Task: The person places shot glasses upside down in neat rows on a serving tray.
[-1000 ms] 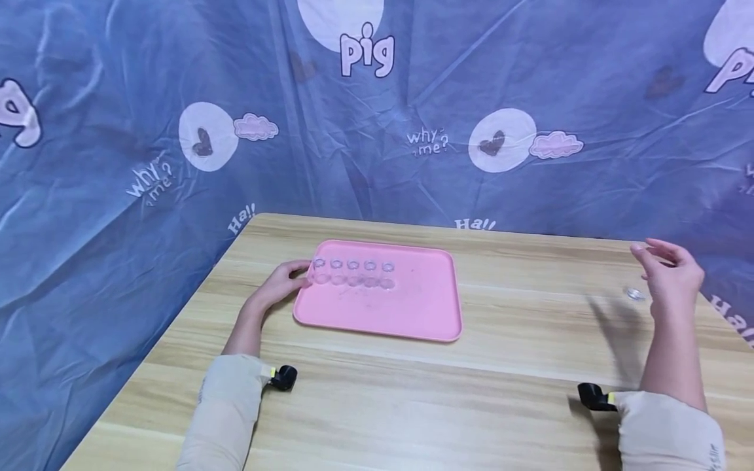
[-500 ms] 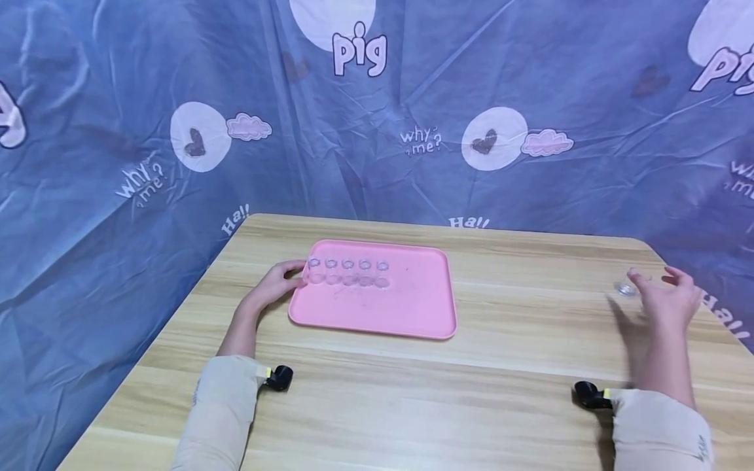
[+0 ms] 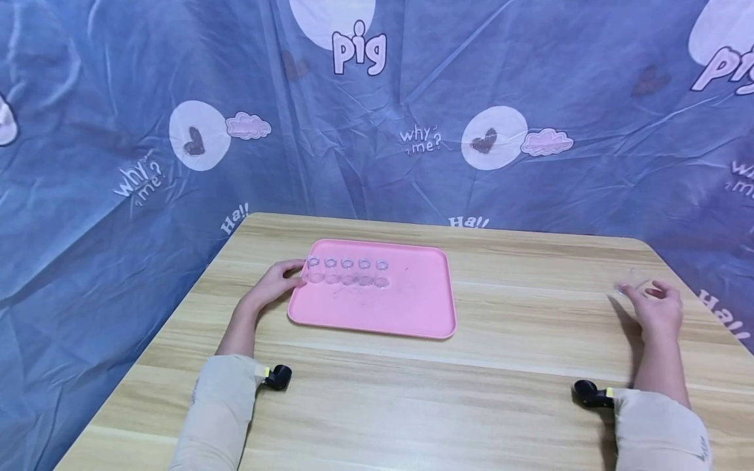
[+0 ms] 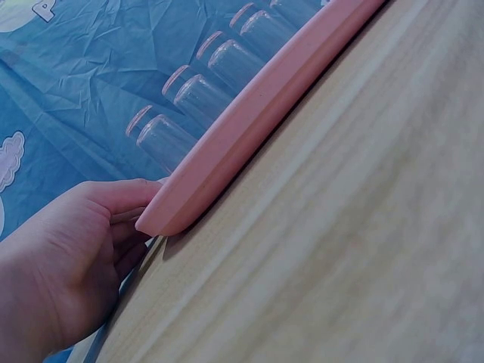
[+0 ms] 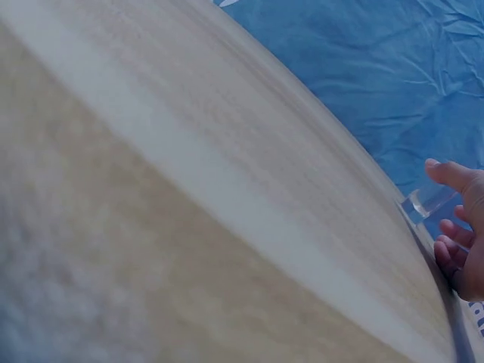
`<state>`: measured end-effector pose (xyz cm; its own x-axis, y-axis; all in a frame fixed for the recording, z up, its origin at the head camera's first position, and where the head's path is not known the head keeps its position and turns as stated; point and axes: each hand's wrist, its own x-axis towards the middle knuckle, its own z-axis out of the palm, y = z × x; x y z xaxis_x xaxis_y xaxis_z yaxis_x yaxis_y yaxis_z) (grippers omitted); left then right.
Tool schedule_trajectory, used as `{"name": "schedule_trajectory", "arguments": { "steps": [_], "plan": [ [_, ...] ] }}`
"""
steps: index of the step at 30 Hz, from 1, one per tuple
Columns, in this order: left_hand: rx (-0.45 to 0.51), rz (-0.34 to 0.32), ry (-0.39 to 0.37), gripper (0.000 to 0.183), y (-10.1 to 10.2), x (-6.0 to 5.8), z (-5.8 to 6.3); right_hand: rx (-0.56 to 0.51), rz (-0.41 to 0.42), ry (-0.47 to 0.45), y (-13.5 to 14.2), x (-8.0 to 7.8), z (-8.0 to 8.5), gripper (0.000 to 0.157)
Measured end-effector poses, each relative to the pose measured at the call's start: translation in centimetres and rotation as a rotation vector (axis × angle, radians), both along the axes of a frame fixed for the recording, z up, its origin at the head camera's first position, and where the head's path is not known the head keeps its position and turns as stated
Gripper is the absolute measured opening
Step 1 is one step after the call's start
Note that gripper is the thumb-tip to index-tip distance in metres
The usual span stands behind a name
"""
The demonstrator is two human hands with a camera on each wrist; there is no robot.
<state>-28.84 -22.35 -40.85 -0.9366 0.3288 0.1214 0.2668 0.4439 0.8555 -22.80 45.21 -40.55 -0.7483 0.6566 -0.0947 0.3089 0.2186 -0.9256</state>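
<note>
My left hand grips the short left edge of the pink tray, its thumb side over the rim and other fingers curled behind. On the tray, a row of several small clear shot glasses stands along the left half, thick bottoms upward. Out at the table's right side, my right hand is around another clear shot glass, which stands with its thick base on the table. In the right wrist view its thumb and fingers are spread, with a gap between thumb and glass. Part of that glass is hidden behind the hand.
The wooden table carries the tray at its back left. A blue printed curtain hangs right behind the table's back edge and round both sides. A small black camera is worn at each wrist.
My right hand has come down and shifted left to the lone glass, its thumb now overlapping it. The left hand stays at the tray's edge. The view turned slightly right.
</note>
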Motion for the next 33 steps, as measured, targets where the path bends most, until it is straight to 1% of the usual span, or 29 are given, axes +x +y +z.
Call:
{"name": "schedule_trajectory", "arguments": {
  "steps": [2, 3, 5, 8, 11, 15, 18, 19, 21, 24, 26, 33],
  "plan": [
    [-0.009, 0.007, 0.001, 0.045, -0.3, -0.5, -0.7, 0.031, 0.01, -0.017, -0.1, -0.1, -0.1, 0.077],
    [-0.008, 0.012, -0.001, 0.045, -0.4, -0.7, -1.0, 0.046, 0.013, -0.023, -0.1, -0.1, -0.2, 0.074],
    [-0.015, 0.017, -0.001, 0.046, -0.6, -1.1, -1.5, 0.08, 0.027, -0.032, -0.1, -0.1, -0.3, 0.061],
    [-0.008, 0.014, 0.006, 0.047, -0.8, -1.3, -1.7, 0.124, 0.048, -0.034, -0.2, 0.0, -0.4, 0.034],
    [-0.003, 0.012, 0.009, 0.047, -0.7, -1.3, -1.8, 0.177, 0.067, -0.046, -0.2, 0.0, -0.5, 0.025],
    [-0.006, 0.021, 0.003, 0.047, -0.7, -1.2, -1.8, 0.215, 0.057, -0.063, -0.3, -0.3, -0.5, 0.022],
    [-0.005, 0.026, -0.001, 0.047, -0.7, -1.1, -1.7, 0.242, 0.036, -0.085, -0.4, -0.6, -0.6, 0.022],
    [-0.003, 0.024, -0.001, 0.047, -0.8, -1.1, -1.6, 0.258, 0.029, -0.091, -0.4, -0.7, -0.7, 0.025],
    [-0.001, 0.021, -0.002, 0.047, -0.8, -1.1, -1.6, 0.287, 0.02, -0.108, -0.4, -0.9, -0.8, 0.038],
    [0.003, 0.017, -0.003, 0.046, -0.7, -1.1, -1.5, 0.312, 0.007, -0.131, -0.4, -1.0, -0.9, 0.051],
    [0.003, 0.01, 0.0, 0.046, -0.7, -1.1, -1.5, 0.32, 0.001, -0.14, -0.3, -1.0, -1.0, 0.051],
    [0.013, 0.002, 0.004, 0.045, -0.6, -1.1, -1.7, 0.371, -0.03, -0.135, -0.2, -1.1, -1.1, 0.032]
  ]
}}
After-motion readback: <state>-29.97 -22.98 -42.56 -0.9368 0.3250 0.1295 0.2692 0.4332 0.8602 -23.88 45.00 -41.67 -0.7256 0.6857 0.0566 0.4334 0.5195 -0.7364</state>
